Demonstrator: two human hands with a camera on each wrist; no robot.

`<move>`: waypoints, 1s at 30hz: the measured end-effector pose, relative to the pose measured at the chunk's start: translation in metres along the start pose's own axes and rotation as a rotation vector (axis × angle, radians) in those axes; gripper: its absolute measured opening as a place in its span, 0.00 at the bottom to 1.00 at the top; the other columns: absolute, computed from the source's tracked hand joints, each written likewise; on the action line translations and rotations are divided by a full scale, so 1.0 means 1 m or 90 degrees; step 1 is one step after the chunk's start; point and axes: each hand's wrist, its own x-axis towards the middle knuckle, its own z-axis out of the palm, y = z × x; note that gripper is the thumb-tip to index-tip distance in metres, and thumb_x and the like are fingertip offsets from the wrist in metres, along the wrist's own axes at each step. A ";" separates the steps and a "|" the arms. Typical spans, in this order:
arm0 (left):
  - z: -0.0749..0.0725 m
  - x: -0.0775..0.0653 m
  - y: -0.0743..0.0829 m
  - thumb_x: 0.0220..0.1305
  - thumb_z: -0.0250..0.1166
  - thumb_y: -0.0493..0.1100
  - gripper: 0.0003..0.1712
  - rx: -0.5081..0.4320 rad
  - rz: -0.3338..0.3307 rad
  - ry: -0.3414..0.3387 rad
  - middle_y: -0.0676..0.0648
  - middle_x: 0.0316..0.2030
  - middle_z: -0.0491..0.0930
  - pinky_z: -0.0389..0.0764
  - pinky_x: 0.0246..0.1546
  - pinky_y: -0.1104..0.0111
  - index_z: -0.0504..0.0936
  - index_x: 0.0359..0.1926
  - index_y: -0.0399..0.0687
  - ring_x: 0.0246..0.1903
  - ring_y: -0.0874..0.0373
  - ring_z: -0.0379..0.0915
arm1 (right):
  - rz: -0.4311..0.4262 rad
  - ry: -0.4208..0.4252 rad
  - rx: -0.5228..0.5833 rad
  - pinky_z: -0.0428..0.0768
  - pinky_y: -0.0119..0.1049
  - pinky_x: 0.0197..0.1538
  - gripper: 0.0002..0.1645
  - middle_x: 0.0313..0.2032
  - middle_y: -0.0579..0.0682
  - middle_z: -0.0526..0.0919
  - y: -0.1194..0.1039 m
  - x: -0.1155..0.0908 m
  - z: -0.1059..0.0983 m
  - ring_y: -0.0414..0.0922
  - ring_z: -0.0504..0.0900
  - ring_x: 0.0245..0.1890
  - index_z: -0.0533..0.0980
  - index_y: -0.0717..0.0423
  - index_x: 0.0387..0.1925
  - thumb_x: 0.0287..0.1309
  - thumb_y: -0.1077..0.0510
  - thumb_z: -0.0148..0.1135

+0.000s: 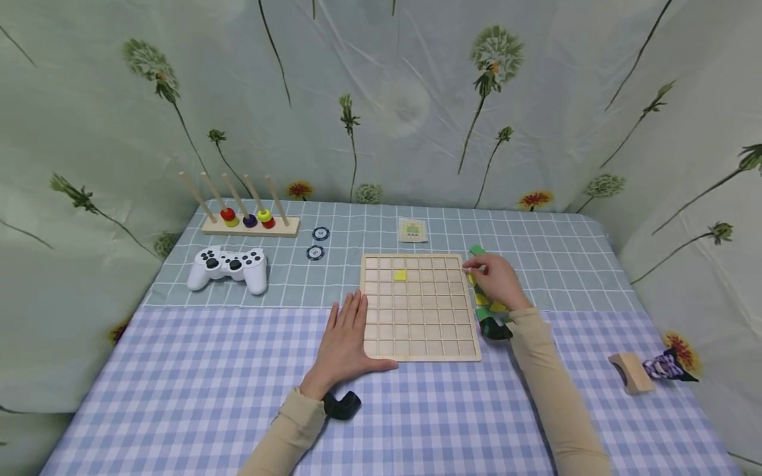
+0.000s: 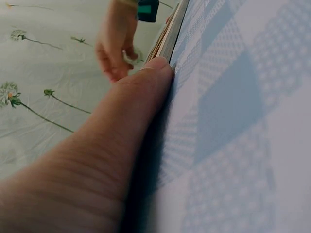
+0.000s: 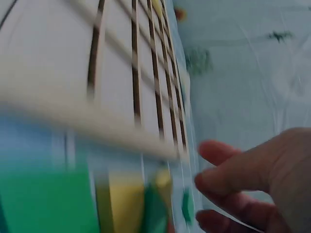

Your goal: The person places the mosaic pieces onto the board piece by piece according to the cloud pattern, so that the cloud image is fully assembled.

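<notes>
A square wooden grid board lies on the table with one yellow tile in an upper cell. My left hand is spread flat at the board's lower left corner, fingers along the left edge and thumb along the front edge. Above the right edge hovers my right hand, its fingers bent loosely; the right wrist view shows nothing between thumb and fingers. Beneath it lie several loose green and yellow tiles, among them a green tile and a yellow tile. My right hand partly hides this pile in the head view.
Behind the board lies a small pattern card. To the left are two poker chips, a white game controller and a peg stand with coloured beads. A wooden arch block lies far right beside a dark patterned object.
</notes>
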 end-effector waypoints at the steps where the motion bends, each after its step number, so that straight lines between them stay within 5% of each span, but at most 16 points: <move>1: 0.000 0.000 0.000 0.36 0.58 0.85 0.78 -0.001 -0.001 -0.001 0.37 0.72 0.42 0.34 0.68 0.53 0.43 0.72 0.33 0.71 0.46 0.32 | -0.007 -0.010 -0.014 0.69 0.40 0.26 0.12 0.38 0.59 0.80 0.006 -0.001 -0.004 0.48 0.70 0.25 0.82 0.64 0.41 0.61 0.68 0.54; 8: 0.000 0.001 0.001 0.36 0.59 0.84 0.78 -0.004 -0.003 -0.005 0.37 0.72 0.42 0.34 0.68 0.53 0.44 0.72 0.33 0.71 0.47 0.32 | -0.066 -0.044 -0.097 0.72 0.50 0.40 0.12 0.35 0.60 0.80 0.035 -0.009 -0.016 0.56 0.73 0.38 0.82 0.67 0.39 0.55 0.73 0.57; 15: 0.001 0.001 0.000 0.36 0.57 0.85 0.78 0.005 -0.001 -0.003 0.37 0.72 0.42 0.35 0.68 0.53 0.44 0.73 0.33 0.71 0.47 0.32 | -0.043 -0.101 -0.107 0.69 0.48 0.38 0.14 0.40 0.63 0.76 0.039 -0.015 -0.026 0.56 0.68 0.38 0.80 0.67 0.46 0.57 0.69 0.61; 21: -0.001 0.001 -0.001 0.36 0.58 0.84 0.78 -0.005 -0.005 0.004 0.37 0.72 0.43 0.35 0.68 0.53 0.44 0.72 0.34 0.71 0.46 0.32 | -0.042 -0.115 -0.098 0.71 0.50 0.40 0.12 0.37 0.61 0.77 0.040 -0.010 -0.031 0.56 0.71 0.37 0.78 0.68 0.41 0.52 0.70 0.64; 30: 0.000 0.001 0.000 0.36 0.57 0.85 0.78 -0.009 0.001 0.003 0.37 0.72 0.43 0.34 0.68 0.53 0.44 0.72 0.33 0.71 0.46 0.32 | 0.071 -0.068 -0.007 0.72 0.40 0.29 0.07 0.30 0.53 0.78 0.038 -0.016 -0.033 0.49 0.72 0.26 0.77 0.60 0.34 0.54 0.65 0.67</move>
